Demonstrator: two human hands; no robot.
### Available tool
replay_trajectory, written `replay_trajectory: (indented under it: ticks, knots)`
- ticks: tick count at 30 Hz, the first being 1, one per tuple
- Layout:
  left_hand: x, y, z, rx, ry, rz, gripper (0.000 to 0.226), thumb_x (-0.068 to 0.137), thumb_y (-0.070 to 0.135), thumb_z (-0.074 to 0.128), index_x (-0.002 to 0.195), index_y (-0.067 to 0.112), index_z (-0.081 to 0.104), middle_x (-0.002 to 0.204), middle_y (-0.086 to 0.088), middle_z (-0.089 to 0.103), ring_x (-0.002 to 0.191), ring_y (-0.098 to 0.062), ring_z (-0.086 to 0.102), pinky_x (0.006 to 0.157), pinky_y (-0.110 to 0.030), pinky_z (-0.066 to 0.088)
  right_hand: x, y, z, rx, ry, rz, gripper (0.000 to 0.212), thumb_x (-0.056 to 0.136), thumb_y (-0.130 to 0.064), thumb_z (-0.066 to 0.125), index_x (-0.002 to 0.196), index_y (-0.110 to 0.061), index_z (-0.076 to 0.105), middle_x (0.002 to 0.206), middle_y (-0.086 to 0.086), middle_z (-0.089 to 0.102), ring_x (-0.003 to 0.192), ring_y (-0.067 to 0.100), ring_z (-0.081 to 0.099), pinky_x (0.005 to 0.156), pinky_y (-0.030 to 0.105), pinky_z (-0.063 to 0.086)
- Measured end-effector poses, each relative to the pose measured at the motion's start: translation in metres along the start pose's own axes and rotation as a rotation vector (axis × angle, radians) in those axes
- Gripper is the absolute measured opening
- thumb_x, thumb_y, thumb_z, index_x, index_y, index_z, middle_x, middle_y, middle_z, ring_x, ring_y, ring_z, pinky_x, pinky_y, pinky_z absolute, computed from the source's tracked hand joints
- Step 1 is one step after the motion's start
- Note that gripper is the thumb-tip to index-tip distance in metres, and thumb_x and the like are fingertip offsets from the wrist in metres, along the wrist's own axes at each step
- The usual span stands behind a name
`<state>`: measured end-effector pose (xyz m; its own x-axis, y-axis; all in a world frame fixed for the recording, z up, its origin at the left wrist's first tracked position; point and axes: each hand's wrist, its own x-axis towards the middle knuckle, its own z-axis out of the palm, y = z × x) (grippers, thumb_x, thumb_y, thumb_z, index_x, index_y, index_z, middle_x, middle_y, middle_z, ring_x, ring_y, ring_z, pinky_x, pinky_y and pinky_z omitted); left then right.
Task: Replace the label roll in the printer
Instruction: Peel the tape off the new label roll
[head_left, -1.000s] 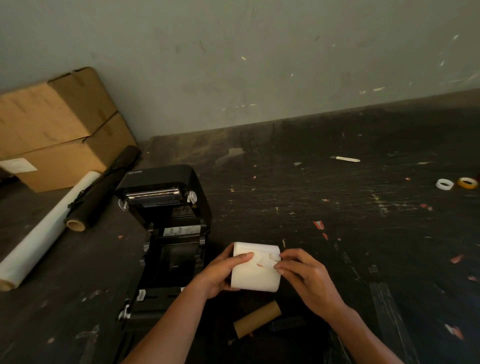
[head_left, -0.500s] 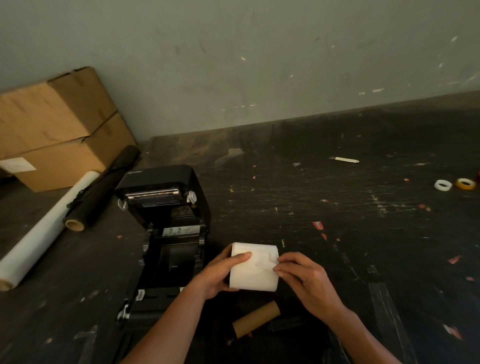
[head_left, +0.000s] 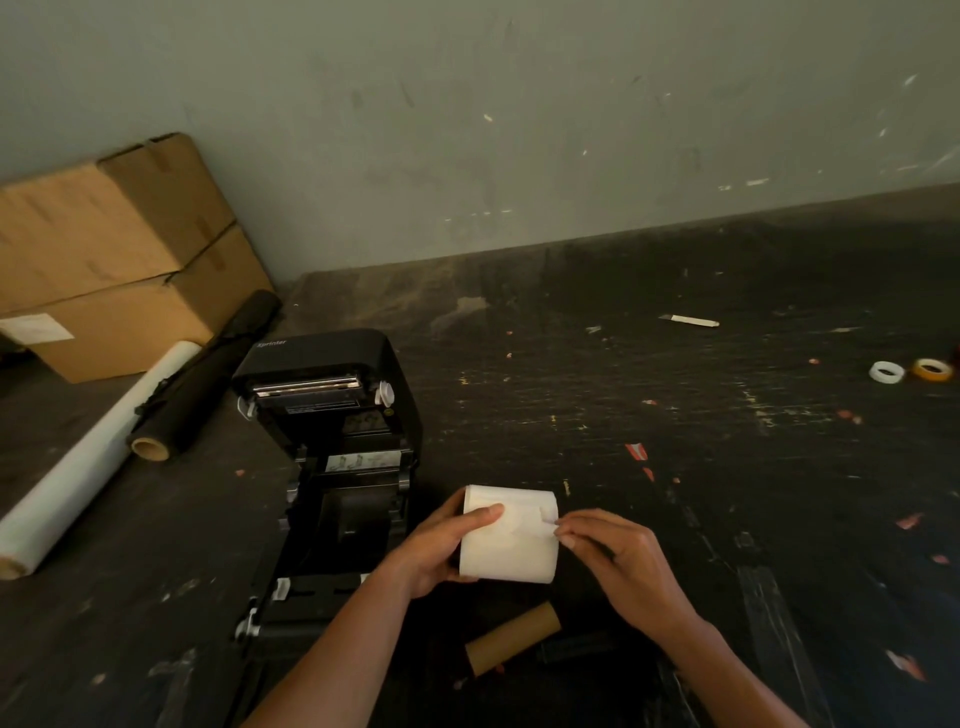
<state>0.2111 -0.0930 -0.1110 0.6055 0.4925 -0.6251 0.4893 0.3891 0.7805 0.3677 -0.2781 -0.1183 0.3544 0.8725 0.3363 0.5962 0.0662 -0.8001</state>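
A white label roll (head_left: 511, 545) is held above the dark table, just right of the black printer (head_left: 332, 441), whose lid stands open with the roll bay showing empty. My left hand (head_left: 441, 545) grips the roll's left end, thumb across its front. My right hand (head_left: 613, 561) pinches the loose paper tab at the roll's right edge. A bare brown cardboard core (head_left: 511, 644) lies on the table below the roll, between my forearms.
Two stacked cardboard boxes (head_left: 104, 260) stand at the back left. A black roll (head_left: 208, 379) and a clear film roll (head_left: 93, 457) lie beside the printer. Two small tape rings (head_left: 914, 370) and a white strip (head_left: 691, 320) lie at the right. A grey wall closes the back.
My right fingers have shifted along the roll's right edge, pinching the loose tab. The roll and left hand have stayed nearly still.
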Motion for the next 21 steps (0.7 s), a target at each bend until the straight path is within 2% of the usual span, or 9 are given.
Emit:
replay_trajectory:
  ticks: [4, 7, 11, 15, 18, 21]
  knots:
    - [0.000, -0.002, -0.003, -0.016, 0.011, -0.005, 0.085, 0.045, 0.057, 0.086, 0.123, 0.046, 0.053, 0.124, -0.006, 0.061, 0.113, -0.031, 0.058, 0.088, -0.051, 0.052, 0.001, -0.001, -0.007, 0.094, 0.019, 0.083, 0.032, 0.088, -0.013, 0.059, 0.100, -0.043, 0.063, 0.101, -0.025, 0.064, 0.098, -0.005, 0.060, 0.082, 0.009, 0.046]
    - [0.000, -0.001, -0.004, -0.017, -0.014, -0.004, 0.082, 0.045, 0.057, 0.087, 0.120, 0.047, 0.054, 0.125, -0.006, 0.060, 0.114, -0.031, 0.057, 0.087, -0.050, 0.052, 0.002, 0.000, -0.012, 0.127, 0.003, 0.151, 0.032, 0.088, -0.015, 0.058, 0.099, -0.044, 0.063, 0.103, -0.024, 0.064, 0.101, -0.005, 0.059, 0.084, 0.011, 0.047]
    - [0.000, 0.003, -0.002, -0.003, -0.013, -0.007, 0.071, 0.045, 0.054, 0.087, 0.109, 0.049, 0.057, 0.124, -0.007, 0.060, 0.114, -0.032, 0.057, 0.092, -0.054, 0.050, 0.003, 0.002, -0.008, 0.328, 0.044, 0.321, 0.024, 0.090, -0.012, 0.055, 0.099, -0.031, 0.067, 0.099, -0.015, 0.068, 0.099, 0.000, 0.062, 0.083, 0.021, 0.051]
    - [0.001, 0.003, -0.003, 0.000, 0.000, -0.008, 0.075, 0.043, 0.054, 0.088, 0.110, 0.049, 0.056, 0.124, -0.007, 0.060, 0.113, -0.031, 0.057, 0.091, -0.053, 0.051, 0.007, -0.004, -0.001, 0.586, 0.152, 0.454, 0.020, 0.094, -0.009, 0.048, 0.097, -0.017, 0.067, 0.096, -0.005, 0.070, 0.095, 0.009, 0.065, 0.081, 0.028, 0.051]
    - [0.001, 0.003, -0.002, 0.013, -0.001, 0.000, 0.075, 0.040, 0.056, 0.089, 0.109, 0.050, 0.058, 0.122, -0.006, 0.062, 0.112, -0.031, 0.058, 0.091, -0.053, 0.052, 0.013, -0.009, 0.005, 0.677, 0.234, 0.527, 0.018, 0.095, -0.011, 0.046, 0.097, -0.011, 0.063, 0.095, 0.005, 0.070, 0.091, 0.016, 0.068, 0.080, 0.031, 0.053]
    - [0.000, 0.005, -0.001, 0.013, -0.001, 0.001, 0.065, 0.047, 0.052, 0.087, 0.107, 0.051, 0.059, 0.121, -0.006, 0.062, 0.111, -0.030, 0.058, 0.088, -0.052, 0.053, 0.022, -0.010, 0.007, 0.722, 0.332, 0.612, 0.017, 0.096, -0.013, 0.045, 0.098, -0.010, 0.062, 0.096, 0.010, 0.068, 0.085, 0.019, 0.068, 0.077, 0.031, 0.054]
